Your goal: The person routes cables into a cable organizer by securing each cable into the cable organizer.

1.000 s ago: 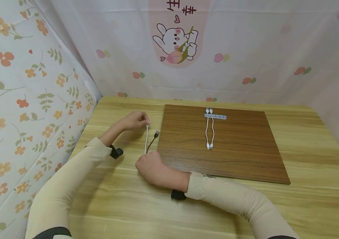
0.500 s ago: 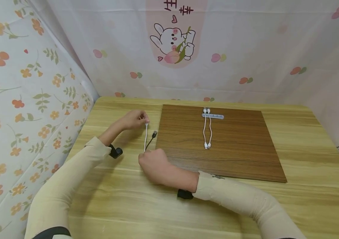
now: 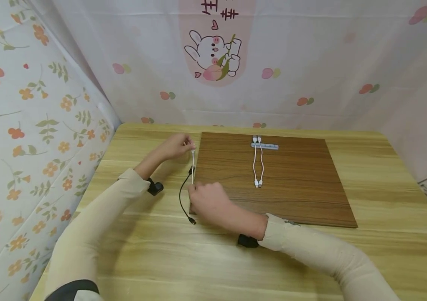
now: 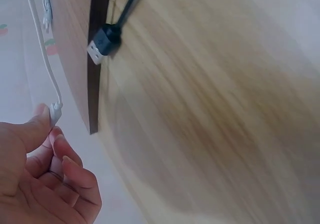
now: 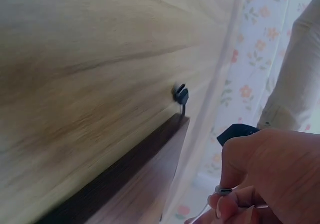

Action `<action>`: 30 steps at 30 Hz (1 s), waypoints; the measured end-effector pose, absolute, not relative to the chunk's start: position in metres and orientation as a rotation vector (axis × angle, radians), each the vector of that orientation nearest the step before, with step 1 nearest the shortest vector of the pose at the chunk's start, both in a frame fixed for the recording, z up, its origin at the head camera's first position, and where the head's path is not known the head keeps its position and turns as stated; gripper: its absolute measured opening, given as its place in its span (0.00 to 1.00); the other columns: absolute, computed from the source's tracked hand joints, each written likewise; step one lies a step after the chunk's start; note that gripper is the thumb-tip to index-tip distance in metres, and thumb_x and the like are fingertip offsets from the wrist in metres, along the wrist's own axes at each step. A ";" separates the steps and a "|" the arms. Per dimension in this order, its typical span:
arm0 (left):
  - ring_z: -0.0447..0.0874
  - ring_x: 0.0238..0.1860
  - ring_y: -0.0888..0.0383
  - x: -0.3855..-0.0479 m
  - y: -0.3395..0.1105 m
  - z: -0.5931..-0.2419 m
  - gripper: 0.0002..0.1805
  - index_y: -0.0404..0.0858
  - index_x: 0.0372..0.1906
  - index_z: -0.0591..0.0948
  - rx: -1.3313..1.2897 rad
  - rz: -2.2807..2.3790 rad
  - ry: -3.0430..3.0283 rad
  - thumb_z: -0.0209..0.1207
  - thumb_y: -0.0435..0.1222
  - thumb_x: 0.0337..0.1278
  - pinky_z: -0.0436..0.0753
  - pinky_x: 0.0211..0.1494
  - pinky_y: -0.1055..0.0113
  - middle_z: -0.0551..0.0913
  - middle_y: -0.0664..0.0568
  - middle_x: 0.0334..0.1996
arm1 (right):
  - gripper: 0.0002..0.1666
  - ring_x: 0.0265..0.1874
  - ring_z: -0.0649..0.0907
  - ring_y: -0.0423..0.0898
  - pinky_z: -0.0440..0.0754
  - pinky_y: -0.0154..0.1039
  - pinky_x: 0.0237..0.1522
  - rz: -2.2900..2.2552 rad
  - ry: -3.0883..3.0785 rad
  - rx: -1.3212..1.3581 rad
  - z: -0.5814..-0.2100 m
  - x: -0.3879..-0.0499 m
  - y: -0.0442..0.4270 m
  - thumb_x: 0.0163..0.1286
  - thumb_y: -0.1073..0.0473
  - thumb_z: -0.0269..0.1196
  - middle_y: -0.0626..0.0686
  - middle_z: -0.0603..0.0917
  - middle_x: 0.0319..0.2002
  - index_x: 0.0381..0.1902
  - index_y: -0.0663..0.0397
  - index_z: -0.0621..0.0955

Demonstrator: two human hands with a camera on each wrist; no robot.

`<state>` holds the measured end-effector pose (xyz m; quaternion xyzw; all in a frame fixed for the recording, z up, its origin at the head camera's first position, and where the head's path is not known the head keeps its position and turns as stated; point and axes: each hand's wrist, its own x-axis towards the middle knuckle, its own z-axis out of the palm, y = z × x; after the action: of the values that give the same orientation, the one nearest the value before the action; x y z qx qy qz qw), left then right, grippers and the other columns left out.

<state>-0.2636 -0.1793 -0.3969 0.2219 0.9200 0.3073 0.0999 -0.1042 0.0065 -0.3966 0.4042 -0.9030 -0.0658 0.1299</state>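
A short white cable is stretched between my two hands, over the left edge of the brown board. At its far end, my left hand pinches a white plug between thumb and fingertips. My right hand holds the near end, and a small metal connector tip shows between thumb and finger in the right wrist view. Beside the board lies a black cable, untouched; its USB plug shows in the left wrist view.
Two white cables lie side by side on the brown board, held at the top by a pale blue cable clip strip. The board lies on a light wooden table. Printed curtains hang behind and at the left.
Both hands have moved right with the white cable, up to the board's left edge. The black cable, partly covered by the right hand before, now shows its whole length.
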 end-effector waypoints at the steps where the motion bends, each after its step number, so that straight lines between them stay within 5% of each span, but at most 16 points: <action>1: 0.79 0.39 0.48 -0.264 -0.177 -0.396 0.09 0.29 0.44 0.79 0.663 0.907 2.724 0.58 0.34 0.75 0.76 0.42 0.56 0.82 0.41 0.40 | 0.13 0.17 0.78 0.41 0.75 0.38 0.14 -0.201 -2.630 1.170 -0.396 -0.105 0.008 0.63 0.49 0.69 0.48 0.79 0.23 0.32 0.51 0.80; 12: 0.75 0.35 0.51 -0.269 -0.160 -0.391 0.11 0.31 0.43 0.79 0.656 0.924 2.715 0.58 0.37 0.76 0.74 0.39 0.59 0.82 0.43 0.39 | 0.12 0.13 0.69 0.38 0.69 0.32 0.11 -0.304 -2.675 1.189 -0.395 -0.109 0.024 0.69 0.52 0.66 0.48 0.78 0.21 0.33 0.54 0.80; 30: 0.74 0.30 0.54 -0.282 -0.126 -0.394 0.11 0.33 0.44 0.79 0.698 0.920 2.736 0.58 0.39 0.75 0.74 0.35 0.62 0.82 0.42 0.37 | 0.13 0.13 0.67 0.37 0.71 0.34 0.10 -0.238 -2.600 1.173 -0.395 -0.118 0.060 0.60 0.56 0.71 0.48 0.77 0.19 0.25 0.53 0.78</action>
<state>-0.2821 -0.1262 -0.3939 0.2340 0.9179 0.3086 0.0859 -0.1183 0.0596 -0.3953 0.4058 -0.8995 -0.0823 0.1392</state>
